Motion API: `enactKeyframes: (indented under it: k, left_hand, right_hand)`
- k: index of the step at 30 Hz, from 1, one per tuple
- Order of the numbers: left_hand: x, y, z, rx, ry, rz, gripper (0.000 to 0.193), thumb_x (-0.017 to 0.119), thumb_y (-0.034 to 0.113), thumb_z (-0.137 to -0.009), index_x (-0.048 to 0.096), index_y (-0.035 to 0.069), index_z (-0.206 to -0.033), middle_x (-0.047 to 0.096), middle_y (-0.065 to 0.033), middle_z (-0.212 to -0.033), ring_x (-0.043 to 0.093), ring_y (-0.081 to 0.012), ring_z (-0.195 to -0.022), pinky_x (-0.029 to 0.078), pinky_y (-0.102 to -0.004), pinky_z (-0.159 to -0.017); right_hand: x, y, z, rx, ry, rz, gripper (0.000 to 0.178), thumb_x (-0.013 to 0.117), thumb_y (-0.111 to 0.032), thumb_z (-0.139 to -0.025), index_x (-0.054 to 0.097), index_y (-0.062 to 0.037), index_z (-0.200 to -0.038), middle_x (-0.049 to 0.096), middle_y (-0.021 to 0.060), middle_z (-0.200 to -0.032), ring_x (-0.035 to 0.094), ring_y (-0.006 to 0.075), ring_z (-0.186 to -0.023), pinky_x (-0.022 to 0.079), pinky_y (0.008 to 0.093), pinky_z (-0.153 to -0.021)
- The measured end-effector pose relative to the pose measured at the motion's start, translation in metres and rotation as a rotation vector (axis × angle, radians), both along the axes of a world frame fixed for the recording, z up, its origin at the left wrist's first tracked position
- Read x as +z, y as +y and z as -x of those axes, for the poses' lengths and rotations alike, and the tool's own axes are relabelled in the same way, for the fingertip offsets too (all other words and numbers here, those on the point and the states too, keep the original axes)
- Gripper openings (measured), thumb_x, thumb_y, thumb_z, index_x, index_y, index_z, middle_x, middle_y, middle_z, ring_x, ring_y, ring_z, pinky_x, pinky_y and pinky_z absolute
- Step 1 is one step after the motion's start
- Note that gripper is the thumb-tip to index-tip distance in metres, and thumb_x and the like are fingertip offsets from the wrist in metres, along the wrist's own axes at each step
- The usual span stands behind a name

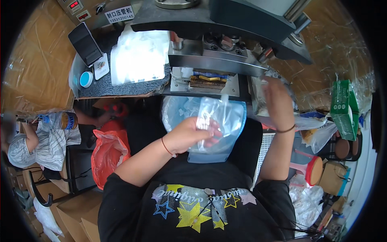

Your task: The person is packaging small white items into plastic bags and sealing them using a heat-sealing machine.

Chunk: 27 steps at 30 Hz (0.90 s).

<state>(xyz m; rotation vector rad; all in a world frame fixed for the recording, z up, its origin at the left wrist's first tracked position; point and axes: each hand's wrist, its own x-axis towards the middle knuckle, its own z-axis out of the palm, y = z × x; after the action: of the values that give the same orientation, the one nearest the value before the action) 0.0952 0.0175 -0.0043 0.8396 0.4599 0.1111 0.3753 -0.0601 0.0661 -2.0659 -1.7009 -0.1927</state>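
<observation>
In front of my body, my left hand (186, 135) is closed on a clear plastic bag (207, 108), its thumb pressed over the near face and fingertips showing through the film. A small clear tube-like piece (224, 98) stands near the bag's top edge. Below lies a container lined with bluish clear plastic (171, 113), with clear scraps inside. My right hand (279, 105) is raised beside the right end of a metal press (219, 60); motion smears its fingers. Beyond the bag, the press's lower die (207, 82) sits on a metal plate.
A stack of clear plastic bags (139, 58) lies on the grey mat (125, 89), near a phone (85, 43) and a blue-lidded round tub (86, 79). A red bag (109, 151) stands left. At right are a green box (344, 109) and a stool (313, 170). Another person (48, 145) sits far left.
</observation>
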Motion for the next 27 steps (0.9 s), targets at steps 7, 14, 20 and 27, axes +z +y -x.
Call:
enactKeyframes:
  k: [7, 14, 20, 27]
  left_hand:
    - [-0.004, 0.053, -0.011, 0.205, -0.09, -0.021, 0.021, 0.06, 0.0, -0.091, 0.064, -0.003, -0.112, 0.07, -0.0113, -0.107, 0.069, -0.0179, -0.094, 0.056, -0.0308, -0.085]
    - [0.003, 0.109, 0.034, 0.806, 0.339, -1.184, 0.054, 0.062, 0.029, -0.096, 0.045, 0.002, -0.14, 0.056, -0.0264, -0.132, 0.06, -0.0402, -0.115, 0.048, -0.0511, -0.097]
    - [-0.003, 0.092, 0.079, 0.133, 0.764, -2.118, 0.055, 0.065, 0.03, -0.091, 0.05, 0.005, -0.138, 0.044, -0.0205, -0.146, 0.042, -0.0391, -0.136, 0.035, -0.0537, -0.109]
    - [-0.006, 0.057, 0.075, 0.637, 0.144, -0.891, 0.019, 0.054, 0.012, -0.101, 0.066, -0.002, -0.103, 0.071, -0.0051, -0.087, 0.068, -0.0107, -0.084, 0.053, -0.0263, -0.078]
  right_hand:
    - [-0.052, -0.004, -0.062, -0.276, -0.154, 0.22, 0.026, 0.064, -0.018, -0.09, 0.06, -0.0131, -0.115, 0.056, 0.019, -0.116, 0.06, 0.0428, -0.102, 0.05, 0.0506, -0.082]
    - [-0.062, -0.011, -0.057, -0.318, -0.059, 0.073, 0.02, 0.057, -0.013, -0.093, 0.058, -0.0091, -0.112, 0.059, 0.0201, -0.11, 0.06, 0.042, -0.101, 0.05, 0.0502, -0.081]
    - [-0.062, -0.021, -0.06, -0.24, -0.111, -0.24, 0.019, 0.053, -0.011, -0.097, 0.06, -0.0018, -0.112, 0.063, 0.0192, -0.107, 0.063, 0.0351, -0.093, 0.051, 0.042, -0.08]
    - [-0.027, -0.013, 0.031, 0.269, 0.283, -0.205, 0.015, 0.055, -0.004, -0.093, 0.061, -0.0004, -0.106, 0.063, 0.0112, -0.09, 0.06, 0.021, -0.079, 0.048, 0.0314, -0.074]
